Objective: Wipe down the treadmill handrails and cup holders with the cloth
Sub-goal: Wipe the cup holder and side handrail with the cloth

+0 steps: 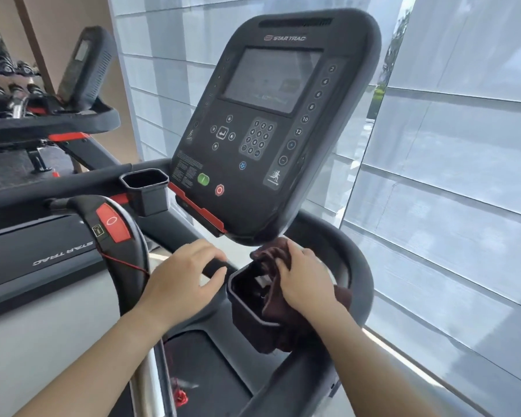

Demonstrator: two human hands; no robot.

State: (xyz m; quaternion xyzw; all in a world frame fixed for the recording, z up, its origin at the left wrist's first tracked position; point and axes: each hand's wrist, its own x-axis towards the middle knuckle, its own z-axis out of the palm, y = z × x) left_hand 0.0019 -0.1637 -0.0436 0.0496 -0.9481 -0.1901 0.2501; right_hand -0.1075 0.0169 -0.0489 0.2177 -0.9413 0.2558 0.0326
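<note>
A dark brown cloth (272, 254) is bunched at the right edge of the right cup holder (247, 308), partly draped over its rim and down its outer side. My right hand (306, 281) grips the cloth and presses it on that rim. My left hand (184, 281) rests on the dark crossbar just left of the cup holder, fingers curled over the bar, holding nothing. The left cup holder (146, 188) stands empty under the console's left corner. The curved right handrail (355, 266) arcs behind my right hand. The left handrail (124, 245) carries a red stop button.
The black console (271, 121) with screen and keypad towers right above both hands. A second treadmill (48, 121) stands to the left, with dumbbell racks behind it. A frosted window wall runs along the right. A red safety cord (127, 264) hangs from the left handrail.
</note>
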